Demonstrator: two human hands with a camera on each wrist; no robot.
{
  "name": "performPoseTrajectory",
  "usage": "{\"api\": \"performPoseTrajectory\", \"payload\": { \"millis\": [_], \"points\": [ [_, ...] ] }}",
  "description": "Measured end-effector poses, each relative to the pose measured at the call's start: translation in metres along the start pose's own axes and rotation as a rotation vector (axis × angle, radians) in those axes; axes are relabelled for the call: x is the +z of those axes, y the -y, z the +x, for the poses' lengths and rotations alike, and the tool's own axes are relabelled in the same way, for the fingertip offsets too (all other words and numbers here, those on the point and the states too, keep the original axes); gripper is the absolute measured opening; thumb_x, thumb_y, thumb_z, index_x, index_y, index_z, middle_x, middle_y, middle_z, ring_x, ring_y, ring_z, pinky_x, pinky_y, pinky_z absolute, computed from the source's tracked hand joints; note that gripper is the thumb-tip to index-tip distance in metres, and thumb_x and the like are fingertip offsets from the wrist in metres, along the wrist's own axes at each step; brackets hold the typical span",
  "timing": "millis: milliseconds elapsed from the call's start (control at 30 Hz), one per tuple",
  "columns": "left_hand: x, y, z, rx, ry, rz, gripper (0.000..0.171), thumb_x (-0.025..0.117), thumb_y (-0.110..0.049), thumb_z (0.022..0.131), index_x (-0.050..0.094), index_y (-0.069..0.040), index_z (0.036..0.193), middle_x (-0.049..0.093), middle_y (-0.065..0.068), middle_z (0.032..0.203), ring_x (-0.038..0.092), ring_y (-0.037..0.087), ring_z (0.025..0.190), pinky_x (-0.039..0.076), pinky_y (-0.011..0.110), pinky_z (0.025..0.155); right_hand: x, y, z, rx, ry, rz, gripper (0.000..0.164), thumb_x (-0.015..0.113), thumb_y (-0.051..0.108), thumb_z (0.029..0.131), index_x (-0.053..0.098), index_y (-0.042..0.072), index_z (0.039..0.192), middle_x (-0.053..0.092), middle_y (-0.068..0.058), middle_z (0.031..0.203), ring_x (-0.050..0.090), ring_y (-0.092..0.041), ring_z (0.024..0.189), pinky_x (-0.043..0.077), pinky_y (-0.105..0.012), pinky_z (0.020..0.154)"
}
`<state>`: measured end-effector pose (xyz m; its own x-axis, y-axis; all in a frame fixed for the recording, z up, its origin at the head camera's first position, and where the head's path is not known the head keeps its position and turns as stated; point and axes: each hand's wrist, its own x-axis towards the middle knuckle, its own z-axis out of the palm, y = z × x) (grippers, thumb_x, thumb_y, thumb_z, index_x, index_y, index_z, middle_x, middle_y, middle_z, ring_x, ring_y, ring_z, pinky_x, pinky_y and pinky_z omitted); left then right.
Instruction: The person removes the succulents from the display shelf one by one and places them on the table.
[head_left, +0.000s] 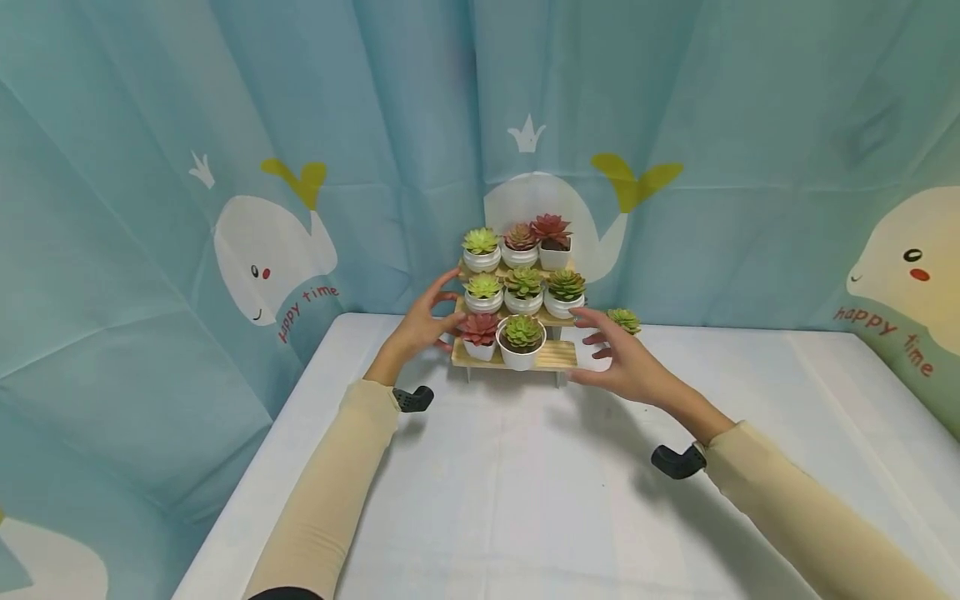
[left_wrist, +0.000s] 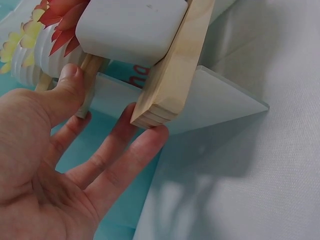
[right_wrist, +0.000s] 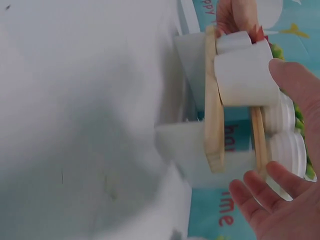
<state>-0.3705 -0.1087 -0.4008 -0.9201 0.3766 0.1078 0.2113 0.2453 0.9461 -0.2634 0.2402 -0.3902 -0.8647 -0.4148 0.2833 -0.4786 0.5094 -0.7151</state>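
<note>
A three-tier wooden plant stand (head_left: 557, 355) with white supports stands at the back of the table. It bears small succulents in white pots; a green succulent (head_left: 522, 333) and a red succulent (head_left: 480, 329) sit on the bottom tier. My left hand (head_left: 422, 325) is at the stand's left end. In the left wrist view, its thumb and a finger pinch the middle plank (left_wrist: 90, 75), while other fingertips touch the end of the bottom plank (left_wrist: 172, 95). My right hand (head_left: 626, 358) is spread beside the right end, its thumb near a white pot (right_wrist: 247, 75); contact is unclear.
Another green succulent (head_left: 624, 320) shows behind my right hand, its lower part hidden. A blue curtain (head_left: 420, 125) with whale prints hangs right behind the stand. The white tablecloth (head_left: 495, 483) stretches in front.
</note>
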Motion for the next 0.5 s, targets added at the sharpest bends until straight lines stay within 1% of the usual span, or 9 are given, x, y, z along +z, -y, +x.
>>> {"api": "performPoseTrajectory", "payload": {
  "millis": [167, 267, 367, 500],
  "points": [
    [-0.001, -0.001, 0.000, 0.005, 0.001, 0.006, 0.077, 0.066, -0.010, 0.102, 0.028, -0.039, 0.162, 0.044, 0.017, 0.152, 0.071, 0.038, 0.094, 0.059, 0.065, 0.067, 0.012, 0.003, 0.008, -0.036, 0.003, 0.011, 0.091, 0.086, 0.018, 0.086, 0.032, 0.015, 0.160, 0.048, -0.018, 0.149, 0.057, -0.041, 0.125, 0.052, -0.054, 0.098],
    [-0.001, 0.000, 0.000, 0.008, 0.001, 0.007, 0.077, 0.066, -0.010, 0.101, 0.029, -0.040, 0.162, 0.045, 0.016, 0.151, 0.071, 0.039, 0.096, 0.059, 0.065, 0.067, 0.019, 0.003, 0.013, -0.045, 0.000, 0.009, 0.090, 0.086, 0.017, 0.086, 0.034, 0.013, 0.159, 0.051, -0.018, 0.146, 0.058, -0.040, 0.124, 0.054, -0.054, 0.095],
    [-0.001, 0.000, 0.000, 0.013, -0.002, 0.010, 0.077, 0.066, -0.010, 0.101, 0.029, -0.039, 0.162, 0.045, 0.017, 0.151, 0.070, 0.040, 0.098, 0.059, 0.065, 0.068, 0.027, 0.002, 0.019, -0.048, 0.003, 0.041, 0.089, 0.086, 0.016, 0.086, 0.035, 0.012, 0.158, 0.052, -0.019, 0.143, 0.060, -0.040, 0.121, 0.055, -0.055, 0.092],
    [0.000, 0.000, 0.000, 0.016, -0.001, 0.012, 0.077, 0.066, -0.010, 0.101, 0.029, -0.038, 0.162, 0.045, 0.017, 0.151, 0.070, 0.040, 0.097, 0.058, 0.066, 0.067, 0.036, 0.003, 0.024, -0.025, 0.004, 0.091, 0.088, 0.086, 0.016, 0.086, 0.035, 0.014, 0.158, 0.053, -0.020, 0.141, 0.062, -0.038, 0.119, 0.055, -0.054, 0.095]
  ]
}}
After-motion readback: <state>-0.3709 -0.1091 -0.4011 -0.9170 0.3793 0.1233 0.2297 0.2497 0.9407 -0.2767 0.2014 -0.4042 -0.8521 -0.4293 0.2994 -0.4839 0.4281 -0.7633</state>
